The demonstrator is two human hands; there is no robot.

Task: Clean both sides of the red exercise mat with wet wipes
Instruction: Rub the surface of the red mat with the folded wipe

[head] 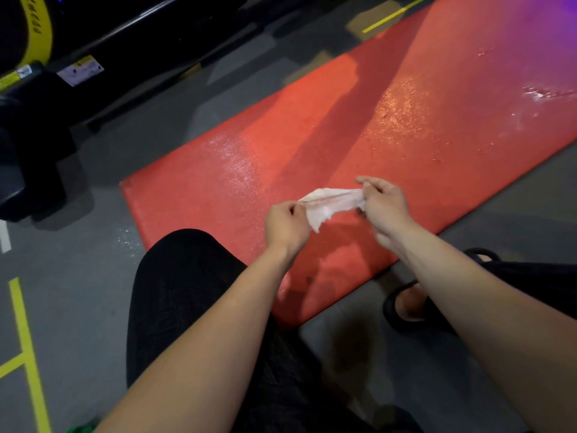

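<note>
The red exercise mat (390, 120) lies flat on the grey floor, running from the near centre to the far right, and parts of its surface glisten wet. Above its near end I hold a crumpled white wet wipe (331, 204) stretched between both hands. My left hand (285, 226) pinches the wipe's left end and my right hand (382, 204) pinches its right end. The wipe hangs above the mat without touching it.
Black and yellow gym equipment (40, 89) stands at the far left beside the mat. My knee in black trousers (187, 292) is at the mat's near edge, and a foot in a black sandal (409, 304) rests on the floor at right. Yellow tape lines (25, 339) mark the floor.
</note>
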